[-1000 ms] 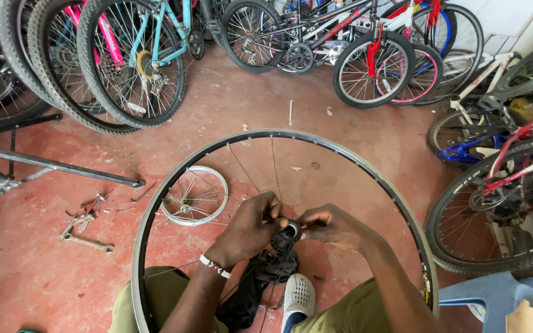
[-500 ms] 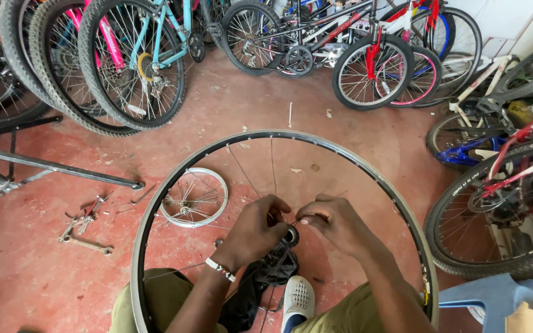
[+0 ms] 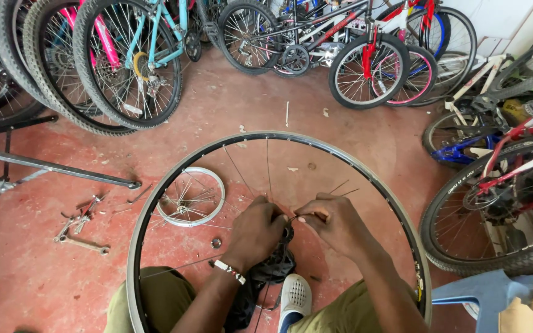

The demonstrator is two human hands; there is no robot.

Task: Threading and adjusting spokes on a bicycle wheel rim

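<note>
**Wheel rim at the knees, partly spoked**

One large black wheel rim [image 3: 155, 203] stands between the person's knees on the red floor, few spokes fitted. Left hand [image 3: 255, 231] and right hand [image 3: 334, 223] meet at its hub [image 3: 288, 233], fingers pinching a spoke. One small white rim [image 3: 190, 196] lies behind.

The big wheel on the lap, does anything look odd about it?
Yes. The rim has only a few spokes, with wide bare gaps. Both hands, left and right, meet at its centre.
</note>
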